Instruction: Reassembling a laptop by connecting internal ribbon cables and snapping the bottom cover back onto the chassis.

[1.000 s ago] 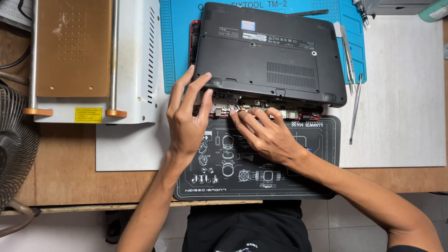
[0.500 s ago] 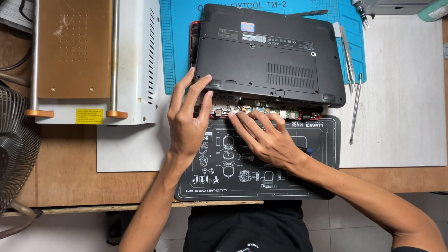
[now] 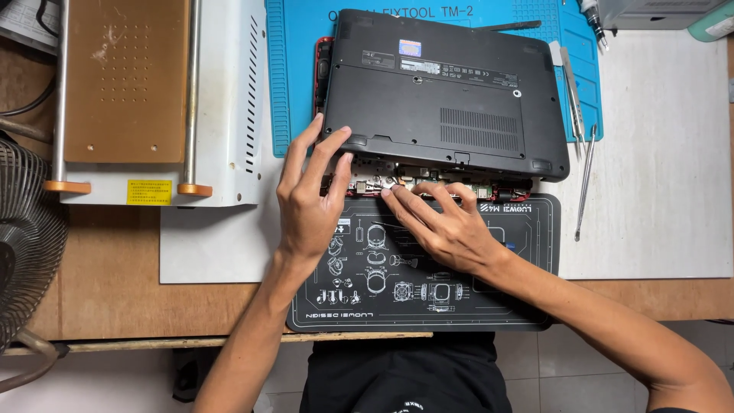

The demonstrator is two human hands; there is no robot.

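Both our hands work at the near edge of an upturned laptop.

From the left: our left hand (image 3: 310,200) lies spread and unclenched, fingertips pressing the near left corner of the laptop (image 3: 440,92), which rests bottom-up across the blue mat (image 3: 302,46) and black mat (image 3: 520,306) at the table's middle. Our right hand (image 3: 443,226), fingers extended, touches the exposed parts (image 3: 382,182) along that edge, gripping nothing.

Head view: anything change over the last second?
Almost nothing. The right hand has crept slightly left along the laptop's open near edge, fingertips at the exposed parts there. The left hand stays spread on the laptop's near-left corner. Nothing was picked up or let go. Laptop, black mat, blue mat and tweezers lie as before.
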